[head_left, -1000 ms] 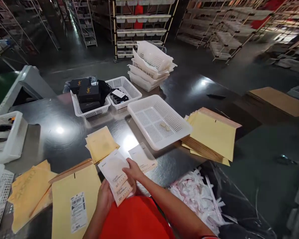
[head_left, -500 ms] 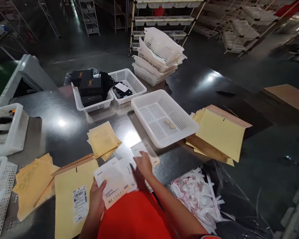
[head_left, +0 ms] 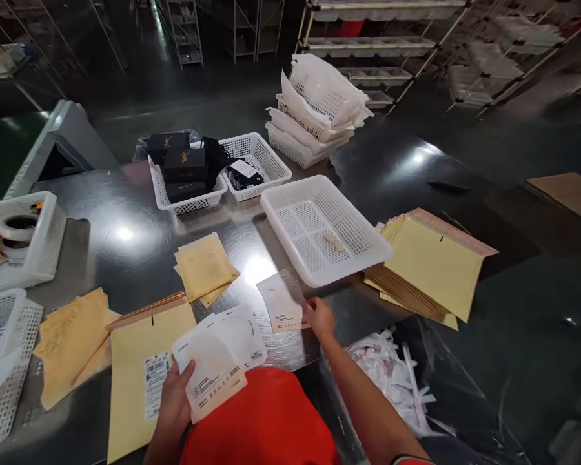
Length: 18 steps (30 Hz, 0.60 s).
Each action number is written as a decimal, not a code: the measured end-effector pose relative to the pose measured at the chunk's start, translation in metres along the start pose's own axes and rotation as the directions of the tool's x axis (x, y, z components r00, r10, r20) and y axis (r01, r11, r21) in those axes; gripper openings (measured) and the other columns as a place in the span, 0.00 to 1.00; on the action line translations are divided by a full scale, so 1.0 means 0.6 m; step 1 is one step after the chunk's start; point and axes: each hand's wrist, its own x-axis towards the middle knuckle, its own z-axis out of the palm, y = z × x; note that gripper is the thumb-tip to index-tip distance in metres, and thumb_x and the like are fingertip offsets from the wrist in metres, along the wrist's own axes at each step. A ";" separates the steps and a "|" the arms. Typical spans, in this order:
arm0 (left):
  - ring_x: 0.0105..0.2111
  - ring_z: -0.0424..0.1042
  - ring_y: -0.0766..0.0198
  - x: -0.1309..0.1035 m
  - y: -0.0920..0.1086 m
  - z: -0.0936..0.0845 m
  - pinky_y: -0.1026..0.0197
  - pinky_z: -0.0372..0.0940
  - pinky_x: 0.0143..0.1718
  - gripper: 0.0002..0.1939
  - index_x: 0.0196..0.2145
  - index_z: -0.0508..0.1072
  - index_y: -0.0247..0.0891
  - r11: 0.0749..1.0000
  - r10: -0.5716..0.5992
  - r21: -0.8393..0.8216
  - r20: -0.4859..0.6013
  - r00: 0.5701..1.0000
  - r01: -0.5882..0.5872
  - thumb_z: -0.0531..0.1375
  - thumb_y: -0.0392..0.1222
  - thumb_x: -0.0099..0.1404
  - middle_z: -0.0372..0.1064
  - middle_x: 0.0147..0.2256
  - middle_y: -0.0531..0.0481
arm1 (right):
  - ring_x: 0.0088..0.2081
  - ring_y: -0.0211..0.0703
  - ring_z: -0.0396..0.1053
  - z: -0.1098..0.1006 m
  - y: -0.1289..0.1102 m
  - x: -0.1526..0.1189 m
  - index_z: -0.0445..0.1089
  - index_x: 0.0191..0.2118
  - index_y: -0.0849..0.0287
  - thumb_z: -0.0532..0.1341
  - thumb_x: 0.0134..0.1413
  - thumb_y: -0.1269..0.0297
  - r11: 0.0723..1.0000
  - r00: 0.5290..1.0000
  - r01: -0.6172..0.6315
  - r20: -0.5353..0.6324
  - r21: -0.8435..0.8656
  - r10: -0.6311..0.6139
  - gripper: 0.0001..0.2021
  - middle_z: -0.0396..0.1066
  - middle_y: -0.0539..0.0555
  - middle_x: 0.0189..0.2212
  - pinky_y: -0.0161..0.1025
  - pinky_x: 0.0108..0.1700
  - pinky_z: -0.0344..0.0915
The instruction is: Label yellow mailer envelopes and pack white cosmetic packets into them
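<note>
My left hand (head_left: pixel 178 394) is closed on the left edge of a white printed packet (head_left: pixel 213 371), thumb on top. Behind that packet shows a second white piece with a rounded edge (head_left: pixel 252 336), apparently held along with it. Over the table, my right hand (head_left: pixel 321 318) pinches the right edge of another white printed packet (head_left: pixel 281 303), which has small print and a barcode along its bottom. Left of my left hand lies a yellow padded envelope (head_left: pixel 130 368) with a shipping label (head_left: pixel 157 385) on it.
A white basket (head_left: pixel 290 245) with small beige pieces stands ahead. Padded envelopes (head_left: pixel 430 265) are piled right, smaller ones (head_left: pixel 204 265) centre-left, crumpled ones (head_left: pixel 75 336) left. Black boxes (head_left: pixel 186 165) fill a rear basket. White strips (head_left: pixel 387 374) lie by my right forearm.
My right hand has moved right and down from the packet's top to its right edge and now pinches it. My left hand still holds its packet. The view has shifted slightly.
</note>
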 end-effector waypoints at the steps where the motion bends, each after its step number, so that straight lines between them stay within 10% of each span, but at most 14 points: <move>1: 0.38 0.79 0.52 -0.001 -0.003 0.001 0.51 0.74 0.41 0.28 0.55 0.67 0.41 1.000 0.001 -0.008 0.016 1.000 -0.001 0.63 0.28 0.58 0.78 0.37 0.46 | 0.38 0.46 0.70 0.003 0.003 0.002 0.71 0.40 0.61 0.58 0.57 0.62 1.000 1.000 0.000 0.002 0.005 0.000 0.09 0.74 0.57 0.38 0.37 0.34 0.58; 18: 0.41 0.78 0.54 -0.021 0.007 0.006 0.52 0.73 0.44 0.27 0.57 0.65 0.44 0.998 -0.030 -0.052 -0.048 0.998 0.028 0.60 0.30 0.61 0.78 0.37 0.48 | 0.42 0.45 0.68 0.019 -0.013 0.030 0.69 0.35 0.61 0.66 0.52 0.52 0.988 0.993 -0.120 0.006 0.098 0.120 0.16 0.70 0.55 0.39 0.47 0.44 0.67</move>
